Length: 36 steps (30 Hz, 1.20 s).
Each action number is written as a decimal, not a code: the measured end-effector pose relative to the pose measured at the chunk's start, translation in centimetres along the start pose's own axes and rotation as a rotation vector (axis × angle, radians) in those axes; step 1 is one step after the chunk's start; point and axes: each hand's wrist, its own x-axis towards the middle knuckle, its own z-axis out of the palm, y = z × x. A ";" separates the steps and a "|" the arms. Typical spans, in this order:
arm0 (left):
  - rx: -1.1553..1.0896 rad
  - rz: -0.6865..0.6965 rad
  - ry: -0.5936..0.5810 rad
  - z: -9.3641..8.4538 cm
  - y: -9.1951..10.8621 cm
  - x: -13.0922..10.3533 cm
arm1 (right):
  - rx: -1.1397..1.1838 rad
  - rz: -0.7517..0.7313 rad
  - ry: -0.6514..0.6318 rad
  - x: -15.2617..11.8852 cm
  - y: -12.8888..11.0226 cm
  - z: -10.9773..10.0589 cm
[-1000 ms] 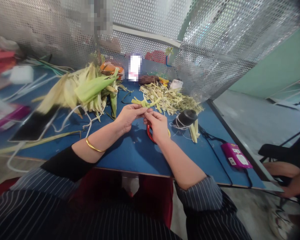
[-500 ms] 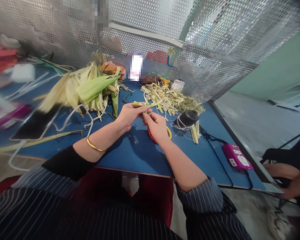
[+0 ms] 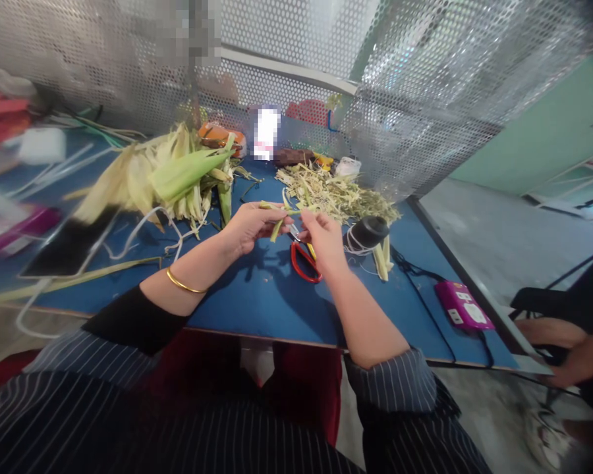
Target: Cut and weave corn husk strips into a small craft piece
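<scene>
Green husk strip (image 3: 294, 212), slim and a little ragged, is what you have between your hands, raised above the blade end of the scissors (image 3: 306, 277), which lie on the blue table (image 3: 257, 303). Your left hand (image 3: 254, 226), up and to the left of the scissors, has its thumb pressed over the strip and its fingers curled underneath; your right hand (image 3: 325, 238), just above and right of their red handle, is narrowed to a fingertip pinch farther along. You probably grip it from both sides to steady a thin, limp piece. Its long axis runs crosswise from hand to hand, roughly in line with the table's near edge, while one loose tail slants down and left, back toward you. Whether that tail is the same strip folded or a second one, you can't tell. The scissors' handles face you and their blades point away, partly hidden by your hands, perhaps left that way for an easy reach. Left of the scissors and farther off sits the husk heap (image 3: 178, 178); beyond them spread the shreds (image 3: 321, 191); to their right, the black spool (image 3: 370, 232) wound with white thread seems parked out of your fingers' way.
</scene>
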 end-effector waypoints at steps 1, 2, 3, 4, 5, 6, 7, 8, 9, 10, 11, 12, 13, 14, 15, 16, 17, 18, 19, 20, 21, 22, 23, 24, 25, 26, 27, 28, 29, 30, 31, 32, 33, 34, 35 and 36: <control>0.035 -0.039 -0.040 -0.2 0.1 0.0 | 0.071 0.026 0.009 0.3 -0.1 -0.3; 0.064 -0.068 -0.072 -0.3 0.2 0.1 | 0.107 0.037 -0.017 0.5 -0.3 -0.6; 0.081 -0.085 -0.089 -0.5 0.3 0.2 | 0.111 0.032 -0.061 0.6 -0.4 -0.8; 0.086 -0.098 -0.096 -0.6 0.4 0.3 | 0.094 0.012 -0.100 0.7 -0.5 -0.9; 0.079 -0.108 -0.096 -0.7 0.5 0.3 | 0.066 -0.016 -0.119 0.7 -0.6 -1.0; 0.069 -0.119 -0.097 -0.8 0.6 0.4 | 0.038 -0.045 -0.119 0.6 -0.6 -1.0; 0.067 -0.127 -0.105 -0.8 0.6 0.5 | 0.016 -0.071 -0.107 0.5 -0.6 -0.9; 0.079 -0.130 -0.120 -0.9 0.5 0.5 | -0.003 -0.090 -0.094 0.4 -0.5 -0.8; 0.110 -0.123 -0.137 -0.9 0.4 0.5 | -0.022 -0.102 -0.091 0.3 -0.4 -0.6; 0.155 -0.100 -0.150 -0.9 0.3 0.5 | -0.044 -0.113 -0.093 0.2 -0.2 -0.5; 0.209 -0.060 -0.152 -0.9 0.1 0.5 | -0.075 -0.127 -0.098 0.2 -0.1 -0.4; 0.261 -0.012 -0.138 -0.8 -0.1 0.5 | -0.121 -0.144 -0.100 0.2 0.1 -0.3; 0.302 0.037 -0.108 -0.7 -0.4 0.4 | -0.185 -0.168 -0.098 0.1 0.2 -0.3; 0.332 0.079 -0.074 -0.6 -0.6 0.4 | -0.263 -0.199 -0.091 0.1 0.3 -0.3; 0.349 0.112 -0.046 -0.5 -0.8 0.4 | -0.343 -0.232 -0.086 0.1 0.3 -0.3; 0.354 0.138 -0.022 -0.3 -1.0 0.5 | -0.414 -0.261 -0.088 0.0 0.3 -0.4; 0.348 0.156 -0.004 -0.2 -1.1 0.5 | -0.464 -0.281 -0.098 0.0 0.2 -0.5; 0.331 0.164 0.012 -0.2 -1.1 0.5 | -0.488 -0.290 -0.113 -0.1 0.1 -0.6; 0.309 0.163 0.024 -0.1 -1.0 0.6 | -0.490 -0.288 -0.130 -0.2 0.0 -0.6; 0.285 0.154 0.033 -0.1 -0.9 0.6 | -0.481 -0.276 -0.145 -0.2 -0.2 -0.7; 0.265 0.138 0.038 -0.2 -0.7 0.6 | -0.465 -0.257 -0.154 -0.2 -0.3 -0.8; 0.250 0.120 0.036 -0.2 -0.6 0.7 | -0.444 -0.234 -0.160 -0.2 -0.5 -0.9; 0.244 0.106 0.026 -0.3 -0.4 0.7 | -0.415 -0.204 -0.165 -0.2 -0.6 -1.0; 0.245 0.095 0.009 -0.4 -0.3 0.7 | -0.373 -0.168 -0.178 -0.2 -0.7 -1.1; 0.247 0.087 -0.012 -0.6 -0.1 0.7 | -0.323 -0.125 -0.201 -0.1 -0.7 -1.2; 0.247 0.078 -0.031 -0.7 0.0 0.7 | -0.267 -0.080 -0.226 0.0 -0.8 -1.3; 0.245 0.066 -0.052 -0.8 0.0 0.6 | -0.208 -0.040 -0.245 0.1 -0.8 -1.3; 0.242 0.053 -0.069 -0.8 0.1 0.5 | -0.149 -0.005 -0.250 0.2 -0.9 -1.4; 0.242 0.038 -0.084 -0.8 0.1 0.4 | -0.090 0.024 -0.240 0.4 -0.9 -1.5; 0.247 0.024 -0.098 -0.8 0.2 0.3 | -0.031 0.045 -0.216 0.5 -0.8 -1.5; 0.259 0.009 -0.125 -0.7 0.2 0.2 | 0.026 0.059 -0.187 0.6 -0.8 -1.5; 0.276 -0.009 -0.160 -0.7 0.3 0.0 | 0.081 0.069 -0.164 0.7 -0.7 -1.5; 0.294 -0.030 -0.199 -0.5 0.3 -0.1 | 0.123 0.075 -0.155 0.8 -0.7 -1.5; 0.308 -0.050 -0.233 -0.4 0.3 -0.2 | 0.149 0.074 -0.157 0.8 -0.6 -1.5; 0.318 -0.068 -0.257 -0.3 0.2 -0.3 | 0.159 0.063 -0.162 0.8 -0.5 -1.4; 0.326 -0.077 -0.267 -0.2 0.1 -0.3 | 0.154 0.042 -0.165 0.8 -0.4 -1.4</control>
